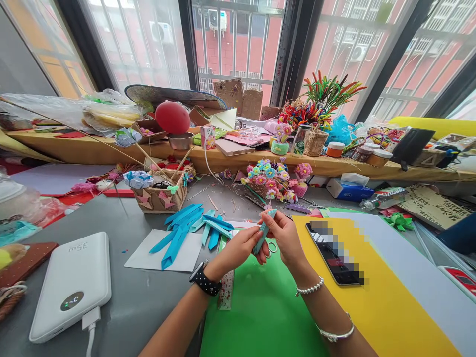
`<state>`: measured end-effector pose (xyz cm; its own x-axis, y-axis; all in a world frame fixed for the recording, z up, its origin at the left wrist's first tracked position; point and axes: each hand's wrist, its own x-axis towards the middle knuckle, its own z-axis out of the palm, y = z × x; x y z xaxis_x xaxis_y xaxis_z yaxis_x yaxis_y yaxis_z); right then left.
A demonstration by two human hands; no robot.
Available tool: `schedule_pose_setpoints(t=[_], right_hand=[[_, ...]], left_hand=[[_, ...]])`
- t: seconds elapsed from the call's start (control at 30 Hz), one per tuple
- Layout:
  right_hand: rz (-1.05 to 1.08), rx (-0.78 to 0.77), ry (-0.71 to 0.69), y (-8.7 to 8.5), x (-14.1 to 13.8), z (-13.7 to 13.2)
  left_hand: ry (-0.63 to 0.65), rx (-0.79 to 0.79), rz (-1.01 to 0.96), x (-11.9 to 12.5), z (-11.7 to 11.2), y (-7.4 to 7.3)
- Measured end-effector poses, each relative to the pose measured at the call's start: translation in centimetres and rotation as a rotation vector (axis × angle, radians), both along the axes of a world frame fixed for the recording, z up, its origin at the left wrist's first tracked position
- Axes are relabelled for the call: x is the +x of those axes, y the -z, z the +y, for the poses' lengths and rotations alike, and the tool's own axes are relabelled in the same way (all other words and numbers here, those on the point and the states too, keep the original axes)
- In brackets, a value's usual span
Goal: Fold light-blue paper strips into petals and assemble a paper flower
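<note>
Pale teal folded paper [263,232] is held at centre, raised above a green sheet [260,317]; it is pinched from its left side by the left hand [241,250] and from its right by the right hand [284,235], fingers curled close together. A printed ruler [225,293] is partly covered by the left forearm. To the left, blue folded strips [179,237] are piled partly across white paper [139,259]; to the right, a phone [329,255] is laid on a yellow sheet [394,302]
</note>
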<state>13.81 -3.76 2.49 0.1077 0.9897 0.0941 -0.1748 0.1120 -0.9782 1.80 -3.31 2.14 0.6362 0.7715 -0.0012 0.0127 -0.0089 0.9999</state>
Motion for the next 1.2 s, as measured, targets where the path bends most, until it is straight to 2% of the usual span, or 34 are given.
schedule_pose_setpoints(t=[0.1,0.23,0.33,0.43,0.67,0.87,0.97,1.1,1.2], right_hand=[[0.035,-0.025,-0.053,0.0,0.1,0.0],[-0.013,-0.060,-0.301,-0.1,0.0,-0.3],[-0.071,-0.067,-0.385,-0.3,-0.2,-0.6],[-0.087,0.001,-0.366,-0.5,-0.1,-0.6],[-0.238,0.137,-0.263,-0.8,0.4,-0.4],[-0.358,0.144,-0.235,-0.7,0.7,-0.2],[-0.393,0.162,-0.206,-0.8,1.1,-0.1],[-0.530,0.218,-0.117,-0.9,1.5,0.1],[-0.506,0.172,-0.151,-1.0,1.7,0.2]], left_hand=[[0.078,-0.073,-0.007,-0.8,0.1,-0.4],[0.272,-0.285,-0.098,-1.7,0.1,-0.7],[0.282,-0.391,-0.172,-1.6,0.1,-0.5],[0.253,-0.422,-0.203,-1.3,0.0,-0.6],[0.158,-0.182,0.023,-1.5,-0.1,-1.0],[0.042,0.066,0.254,-1.3,0.0,-1.0],[-0.032,0.207,0.264,-1.0,0.0,-1.0],[-0.114,0.321,0.258,-0.6,0.0,-0.4],[-0.145,0.376,0.277,-0.6,0.3,0.3]])
